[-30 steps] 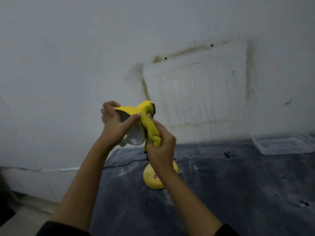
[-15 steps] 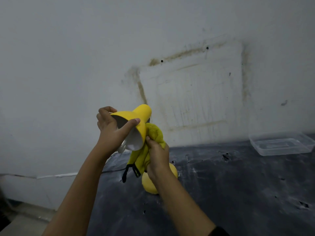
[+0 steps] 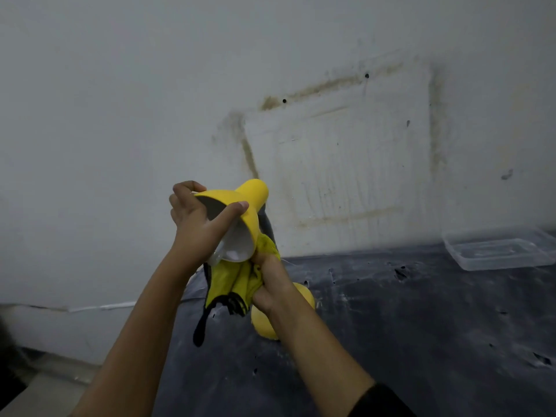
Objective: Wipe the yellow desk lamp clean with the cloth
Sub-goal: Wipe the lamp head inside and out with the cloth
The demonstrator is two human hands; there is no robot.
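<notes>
Head view: left hand (image 3: 200, 233) wraps the rim of the yellow desk lamp's (image 3: 245, 206) glossy cone shade, thumb across the front edge, fingers curled over the far side, white lining and bulb facing down. Right hand (image 3: 272, 282) is closed tight around a fuzzy yellow cloth (image 3: 233, 278) with black trim, bunched just under the shade at the lamp's neck, a black loop dangling. Lamp's rounded yellow base (image 3: 305, 296) sits on the scuffed, dusty black table (image 3: 421, 326). Well to the right, a clear plastic container (image 3: 499, 251) rests against the stained wall (image 3: 331, 152).
</notes>
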